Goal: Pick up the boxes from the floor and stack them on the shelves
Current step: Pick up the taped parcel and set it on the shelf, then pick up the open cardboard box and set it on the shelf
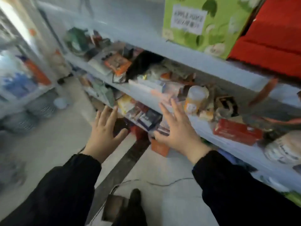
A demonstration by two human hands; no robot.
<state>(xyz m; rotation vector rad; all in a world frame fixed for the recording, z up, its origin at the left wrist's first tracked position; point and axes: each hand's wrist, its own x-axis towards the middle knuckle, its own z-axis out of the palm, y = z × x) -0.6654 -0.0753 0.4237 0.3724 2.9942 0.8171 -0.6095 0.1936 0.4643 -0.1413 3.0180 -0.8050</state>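
The picture is blurred by motion. My left hand (pixel 104 132) and my right hand (pixel 176 128) are both stretched out in front of me with fingers spread, holding nothing. They hover beside the front of the pale blue shelves (pixel 216 67) on my right. A green carton (pixel 206 25) and a red carton (pixel 273 35) stand on the top shelf. An orange box (pixel 159 148) sits on the floor under the lowest shelf, just below my right hand.
The middle shelves are crowded with small packets, a jar (pixel 194 99) and a red pack (pixel 236 131). A cable (pixel 162 183) runs across the tiled floor near my shoe (pixel 135 198). Stacked bowls (pixel 31 111) and another rack stand at the left.
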